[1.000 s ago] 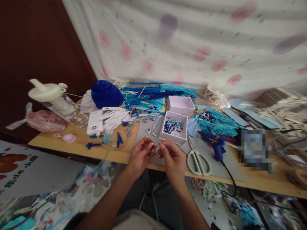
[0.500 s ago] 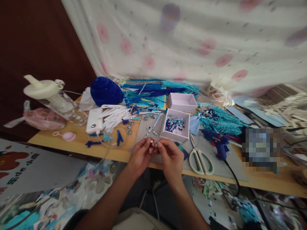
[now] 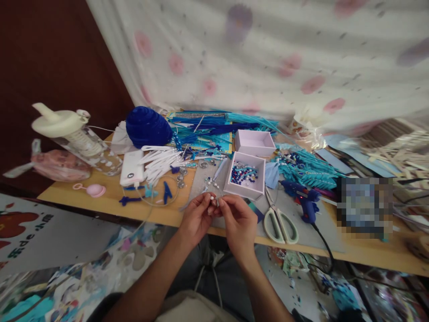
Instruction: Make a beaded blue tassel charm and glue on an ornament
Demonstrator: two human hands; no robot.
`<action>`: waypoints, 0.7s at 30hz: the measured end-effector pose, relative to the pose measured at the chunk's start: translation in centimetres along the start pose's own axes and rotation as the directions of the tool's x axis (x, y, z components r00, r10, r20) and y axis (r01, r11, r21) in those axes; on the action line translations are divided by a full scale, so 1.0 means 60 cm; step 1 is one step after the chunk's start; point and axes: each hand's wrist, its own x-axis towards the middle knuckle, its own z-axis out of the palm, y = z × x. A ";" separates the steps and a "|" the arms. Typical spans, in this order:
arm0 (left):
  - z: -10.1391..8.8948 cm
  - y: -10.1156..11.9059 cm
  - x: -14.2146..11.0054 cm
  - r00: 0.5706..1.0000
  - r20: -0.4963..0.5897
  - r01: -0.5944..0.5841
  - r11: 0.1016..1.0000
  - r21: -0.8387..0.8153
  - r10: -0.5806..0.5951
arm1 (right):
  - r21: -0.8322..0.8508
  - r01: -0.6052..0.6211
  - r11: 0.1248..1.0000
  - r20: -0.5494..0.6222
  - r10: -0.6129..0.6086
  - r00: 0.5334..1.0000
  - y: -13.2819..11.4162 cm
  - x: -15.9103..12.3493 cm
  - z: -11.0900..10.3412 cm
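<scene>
My left hand is closed in a pinch with a small white bead at its fingertips. Right beside it, my right hand is pinched too, its thumb and forefinger meeting on something too small to make out. Both sets of fingertips nearly touch, just over the front of the grey mat. Beyond them stands a white box of beads in blue, white and turquoise. Several loose beads and charms lie on the mat behind my left fingers.
Scissors and a blue glue gun lie to the right, its cord running over the edge. Behind are another white box and turquoise stems. White stems, a power bank and a tumbler occupy the left.
The fingertips of my right hand have shifted slightly, and the thin piece visible between the hands before is now less visible. Both hands stay in the same place, still pinched.
</scene>
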 end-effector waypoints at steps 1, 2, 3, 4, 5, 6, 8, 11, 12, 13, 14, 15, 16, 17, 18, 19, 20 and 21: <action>0.000 0.000 0.000 1.000 0.000 0.000 1.000 0.001 0.000 | -0.001 0.004 1.000 0.002 -0.004 1.000 0.000 0.000 0.000; 0.000 0.000 0.000 1.000 0.000 0.000 1.000 0.004 0.000 | -0.001 0.006 1.000 0.003 -0.006 1.000 0.000 0.000 -0.001; 0.000 0.000 0.000 1.000 0.001 -0.001 1.000 0.008 0.001 | 0.001 0.006 1.000 0.007 -0.006 1.000 0.001 0.000 -0.001; 0.000 0.000 0.000 1.000 0.000 -0.001 1.000 0.015 0.001 | 0.002 0.006 1.000 0.011 -0.006 1.000 0.001 0.000 -0.001; -0.001 0.000 0.000 1.000 -0.001 0.000 1.000 0.020 0.000 | 0.004 0.005 1.000 0.015 -0.005 1.000 0.001 0.000 -0.001; -0.001 0.000 0.000 1.000 -0.002 0.001 1.000 0.025 -0.001 | 0.005 0.005 1.000 0.016 -0.005 1.000 0.002 0.000 -0.001; -0.001 0.000 0.000 1.000 0.001 0.002 1.000 0.031 -0.002 | 0.011 0.003 1.000 0.015 -0.003 1.000 0.002 0.000 -0.001; 0.000 0.000 0.000 1.000 0.013 -0.002 0.999 0.034 0.001 | 0.019 -0.007 1.000 0.011 0.007 1.000 0.002 0.000 -0.001; 0.001 0.000 0.000 1.000 0.013 -0.003 1.000 0.031 0.003 | 0.016 -0.011 1.000 0.010 0.011 1.000 0.002 0.000 -0.001; 0.001 0.001 0.000 1.000 0.011 -0.004 1.000 0.029 0.003 | 0.010 -0.013 1.000 0.010 0.012 1.000 0.003 0.001 -0.001; 0.002 0.001 0.000 1.000 0.008 -0.004 1.000 0.028 0.003 | 0.002 -0.012 1.000 0.009 0.012 1.000 0.003 0.001 -0.001; 0.002 0.001 0.000 1.000 0.005 -0.004 0.999 0.032 0.004 | -0.007 -0.010 1.000 0.009 0.010 1.000 0.004 0.002 -0.002; 0.002 0.001 0.000 1.000 0.002 -0.004 0.999 0.039 0.004 | -0.014 -0.009 1.000 0.009 0.010 1.000 0.005 0.002 -0.002; 0.002 0.001 0.000 1.000 0.001 -0.007 0.999 0.048 0.007 | -0.021 -0.008 1.000 0.008 0.009 1.000 0.005 0.003 -0.003; 0.002 0.001 0.000 1.000 -0.001 -0.009 0.998 0.059 0.009 | -0.029 -0.008 1.000 0.007 0.008 1.000 0.006 0.003 -0.003; 0.002 0.000 0.000 1.000 -0.004 -0.011 0.998 0.068 0.012 | -0.036 -0.008 0.999 0.008 0.008 1.000 0.006 0.003 -0.004; 0.001 -0.001 0.000 1.000 -0.008 -0.013 0.997 0.076 0.014 | -0.041 -0.008 0.999 0.008 0.008 1.000 0.007 0.003 -0.004; 0.000 -0.002 0.000 1.000 -0.013 -0.014 0.996 0.083 0.015 | -0.047 -0.006 0.999 0.009 0.007 1.000 0.007 0.003 -0.005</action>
